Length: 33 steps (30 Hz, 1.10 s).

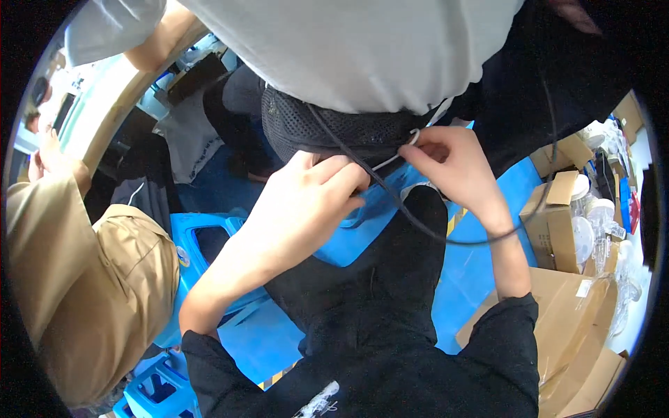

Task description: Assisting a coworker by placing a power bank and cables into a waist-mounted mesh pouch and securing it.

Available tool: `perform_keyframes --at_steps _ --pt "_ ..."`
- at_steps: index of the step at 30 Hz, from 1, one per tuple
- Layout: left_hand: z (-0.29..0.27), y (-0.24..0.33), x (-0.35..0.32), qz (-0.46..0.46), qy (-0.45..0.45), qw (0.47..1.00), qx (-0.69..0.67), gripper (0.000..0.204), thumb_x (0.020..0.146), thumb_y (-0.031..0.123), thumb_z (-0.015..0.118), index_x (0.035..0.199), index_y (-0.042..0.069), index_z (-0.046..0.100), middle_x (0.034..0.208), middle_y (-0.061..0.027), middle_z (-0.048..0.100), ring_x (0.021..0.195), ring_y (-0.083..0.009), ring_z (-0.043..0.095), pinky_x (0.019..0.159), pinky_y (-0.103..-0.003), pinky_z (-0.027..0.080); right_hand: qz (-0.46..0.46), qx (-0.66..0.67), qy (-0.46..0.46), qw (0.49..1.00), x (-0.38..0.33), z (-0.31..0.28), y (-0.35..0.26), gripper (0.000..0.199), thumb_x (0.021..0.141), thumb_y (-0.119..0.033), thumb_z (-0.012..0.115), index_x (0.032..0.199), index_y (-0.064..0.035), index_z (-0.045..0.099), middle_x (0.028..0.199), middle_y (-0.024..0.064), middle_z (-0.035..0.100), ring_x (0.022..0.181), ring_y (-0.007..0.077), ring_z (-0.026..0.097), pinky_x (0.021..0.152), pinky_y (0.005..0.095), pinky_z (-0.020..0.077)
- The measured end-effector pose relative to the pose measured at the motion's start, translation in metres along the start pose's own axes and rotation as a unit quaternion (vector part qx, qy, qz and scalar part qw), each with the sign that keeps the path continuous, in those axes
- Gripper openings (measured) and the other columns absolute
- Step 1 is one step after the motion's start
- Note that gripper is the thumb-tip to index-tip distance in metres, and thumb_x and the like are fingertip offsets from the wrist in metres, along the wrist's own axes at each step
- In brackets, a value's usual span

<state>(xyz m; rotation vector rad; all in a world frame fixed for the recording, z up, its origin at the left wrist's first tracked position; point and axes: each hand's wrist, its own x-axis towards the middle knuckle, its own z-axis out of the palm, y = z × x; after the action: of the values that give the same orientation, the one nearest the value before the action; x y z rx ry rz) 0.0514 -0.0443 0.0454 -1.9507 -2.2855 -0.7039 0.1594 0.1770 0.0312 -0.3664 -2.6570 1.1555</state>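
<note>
A black mesh pouch (327, 129) hangs at the waist of a person in a white shirt (355, 49) right in front of me. My left hand (300, 202) is closed with its fingers curled at the pouch's lower edge; what they grip is hidden. Between thumb and fingers, my right hand (453, 164) pinches a thin white cord (416, 137) at the pouch's right end. This cord runs from there down toward my left fingertips. A black cable (397, 198) comes down across the pouch past my left fingers and loops over my right wrist.
Blue plastic stools (198, 226) stand at the left, beside a person in tan clothing (90, 279). Cardboard boxes (550, 223) with clear plastic containers (585, 237) line the right side. A curved table edge (132, 83) shows at the upper left. The floor (467, 279) is blue.
</note>
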Motion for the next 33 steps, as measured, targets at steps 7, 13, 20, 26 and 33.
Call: perform_keyframes --at_steps 7,13,20,26,33 --pt "0.015 0.009 0.022 -0.027 0.021 0.999 -0.014 0.078 0.074 0.012 0.077 0.141 0.000 0.038 0.069 -0.0070 0.059 0.068 -0.0267 0.062 0.062 -0.037 0.051 -0.082 -0.202 -0.025 0.976 -0.013 -0.002 -0.003 0.024 0.088 -0.023 0.064 0.081 -0.0011 0.067 0.071 0.0181 0.065 0.070 0.0366 0.063 0.061 0.0421 0.0481" --pt "0.021 0.008 0.025 -0.035 0.034 0.999 -0.012 0.076 0.077 0.010 0.073 0.142 0.002 0.035 0.071 -0.0144 0.061 0.071 -0.0316 0.065 0.059 -0.040 0.054 -0.015 -0.051 -0.040 0.998 -0.013 0.002 0.018 0.025 0.091 -0.020 0.064 0.081 0.0024 0.068 0.066 0.0127 0.065 0.059 0.0233 0.064 0.054 0.0333 0.0464" --pt "0.018 0.010 0.021 -0.055 0.019 0.997 -0.049 0.082 0.076 0.013 0.075 0.145 0.002 0.032 0.071 -0.0140 0.060 0.070 -0.0317 0.065 0.059 -0.039 0.054 0.054 0.066 0.047 0.995 -0.004 0.016 0.022 0.024 0.080 -0.016 0.078 0.085 0.0036 0.066 0.062 0.0030 0.063 0.056 0.0073 0.059 0.052 0.0225 0.0444" --pt "0.014 0.008 0.014 -0.042 0.037 0.997 -0.045 0.086 0.075 0.012 0.076 0.147 0.000 0.030 0.071 -0.0125 0.059 0.073 -0.0286 0.064 0.061 -0.038 0.053 0.000 -0.032 0.151 0.988 -0.005 0.015 0.041 0.043 0.081 -0.022 0.078 0.110 -0.0005 0.055 0.083 0.0068 0.067 0.071 0.0092 0.066 0.052 0.0222 0.0482" --pt "0.017 0.009 0.014 -0.029 0.039 0.998 -0.046 0.088 0.076 0.011 0.075 0.149 -0.001 0.027 0.070 -0.0107 0.059 0.075 -0.0260 0.062 0.063 -0.036 0.053 0.205 0.381 -0.044 0.900 0.004 0.019 0.051 0.038 0.086 -0.020 0.071 0.114 -0.0008 0.053 0.098 0.0060 0.066 0.081 0.0148 0.070 0.052 0.0229 0.0536"
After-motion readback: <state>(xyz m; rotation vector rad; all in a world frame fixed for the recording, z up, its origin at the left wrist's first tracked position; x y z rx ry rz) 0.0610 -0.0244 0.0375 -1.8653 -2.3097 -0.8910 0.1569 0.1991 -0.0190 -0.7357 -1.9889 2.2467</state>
